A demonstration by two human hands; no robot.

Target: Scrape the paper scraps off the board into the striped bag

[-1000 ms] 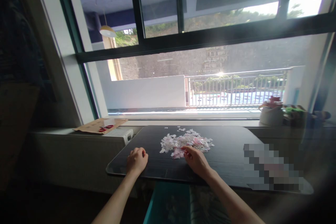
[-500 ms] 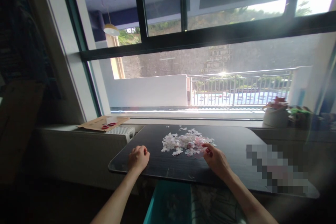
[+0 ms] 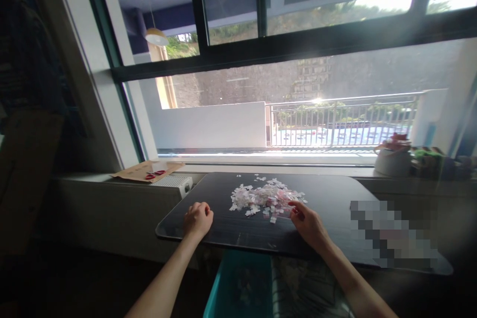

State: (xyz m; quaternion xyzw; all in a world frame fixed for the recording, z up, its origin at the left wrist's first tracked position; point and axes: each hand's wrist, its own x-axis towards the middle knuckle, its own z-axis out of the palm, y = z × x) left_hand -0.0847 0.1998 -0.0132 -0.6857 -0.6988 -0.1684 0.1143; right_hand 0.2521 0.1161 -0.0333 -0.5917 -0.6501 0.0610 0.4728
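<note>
A loose heap of small white and pinkish pieces point(image 3: 257, 198), like paper scraps or petals, lies on a dark folding-type table point(image 3: 238, 231). My right hand point(image 3: 309, 226) is at the heap's right edge, its fingers curled together against the pieces. Whatever is between those fingertips is too small to make out. My left hand point(image 3: 197, 221) rests as a loose fist on the table's left part, apart from the heap, with nothing visible in it.
Below the table's near edge stands a teal bin point(image 3: 219, 285) with pale bits inside. Red-handled scissors point(image 3: 154, 175) lie on brown paper point(image 3: 130, 173) on the sill at left. A white pot point(image 3: 391, 161) stands on the right sill. A blurred-out patch point(image 3: 395, 233) covers the table's right end.
A few pieces have shifted towards me at the near side of the heap, beside my right fingers. My left fist stays in place. The view has tilted slightly down.
</note>
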